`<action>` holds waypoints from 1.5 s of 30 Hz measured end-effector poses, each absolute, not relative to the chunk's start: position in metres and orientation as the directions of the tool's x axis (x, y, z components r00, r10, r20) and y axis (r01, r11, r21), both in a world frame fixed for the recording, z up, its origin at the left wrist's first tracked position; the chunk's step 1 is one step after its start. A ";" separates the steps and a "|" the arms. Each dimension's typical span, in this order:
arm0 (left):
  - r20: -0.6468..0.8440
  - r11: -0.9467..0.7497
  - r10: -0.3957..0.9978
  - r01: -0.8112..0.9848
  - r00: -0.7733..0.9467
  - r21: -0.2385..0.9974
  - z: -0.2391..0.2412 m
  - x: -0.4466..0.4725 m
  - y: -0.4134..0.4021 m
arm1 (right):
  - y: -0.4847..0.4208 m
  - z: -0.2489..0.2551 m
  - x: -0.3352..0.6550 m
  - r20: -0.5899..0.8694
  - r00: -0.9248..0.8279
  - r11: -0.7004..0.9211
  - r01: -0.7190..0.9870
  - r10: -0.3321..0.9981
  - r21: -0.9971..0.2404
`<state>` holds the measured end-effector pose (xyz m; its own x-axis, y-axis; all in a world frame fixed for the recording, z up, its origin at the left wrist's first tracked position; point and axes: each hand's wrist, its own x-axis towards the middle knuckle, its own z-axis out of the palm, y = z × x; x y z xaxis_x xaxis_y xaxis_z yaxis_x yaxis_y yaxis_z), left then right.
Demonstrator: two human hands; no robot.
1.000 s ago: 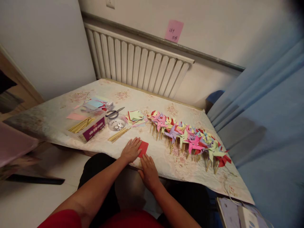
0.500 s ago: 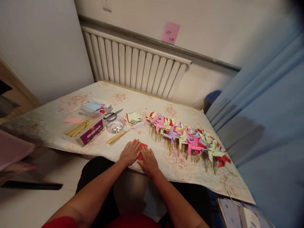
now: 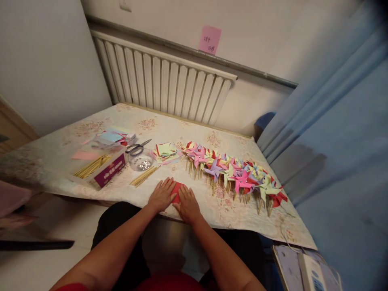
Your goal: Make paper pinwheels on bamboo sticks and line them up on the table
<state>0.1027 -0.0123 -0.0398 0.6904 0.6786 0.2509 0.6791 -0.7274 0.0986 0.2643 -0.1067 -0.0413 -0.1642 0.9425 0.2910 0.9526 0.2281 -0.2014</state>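
A red paper square [image 3: 176, 190] lies flat near the front edge of the table [image 3: 151, 125]. My left hand [image 3: 161, 195] rests on its left part with fingers stretched out flat. My right hand [image 3: 187, 203] presses on its right part, fingers also flat and together. Only a strip of red shows between the two hands.
A row of several paper pinwheels on sticks [image 3: 233, 173] runs to the right. Left of the hands lie loose sticks [image 3: 144, 176], a clear bowl of pins [image 3: 141, 159], scissors [image 3: 138, 147], cut papers [image 3: 166, 150], and a box of sticks [image 3: 98, 166]. A radiator [image 3: 163, 85] stands behind.
My right hand slid forward from the table's edge onto the red paper, beside my left hand. The two hands now cover most of it. The view shifted slightly.
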 end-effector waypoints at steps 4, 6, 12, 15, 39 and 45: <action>0.239 -0.729 0.677 0.679 0.696 0.087 -0.040 0.102 -0.012 | -0.107 -0.039 0.269 0.284 -0.140 0.204 0.956 0.949 -0.210; 0.236 -0.730 0.676 0.678 0.698 0.085 -0.039 0.102 -0.012 | -0.107 -0.039 0.271 0.277 -0.132 0.195 0.957 0.952 -0.214; 0.208 -0.742 0.665 0.667 0.717 0.074 -0.036 0.101 -0.013 | -0.107 -0.037 0.275 0.257 -0.108 0.166 0.962 0.960 -0.216; 0.204 -0.747 0.660 0.661 0.723 0.076 -0.036 0.100 -0.013 | -0.109 -0.036 0.276 0.268 -0.089 0.153 0.962 0.959 -0.228; 0.219 -0.765 0.639 0.638 0.738 0.083 -0.038 0.097 -0.014 | -0.111 -0.034 0.274 0.280 -0.128 0.185 0.964 0.951 -0.189; 0.231 -0.772 0.629 0.631 0.742 0.077 -0.040 0.096 -0.012 | -0.113 -0.033 0.273 0.300 -0.047 0.118 0.968 0.953 -0.221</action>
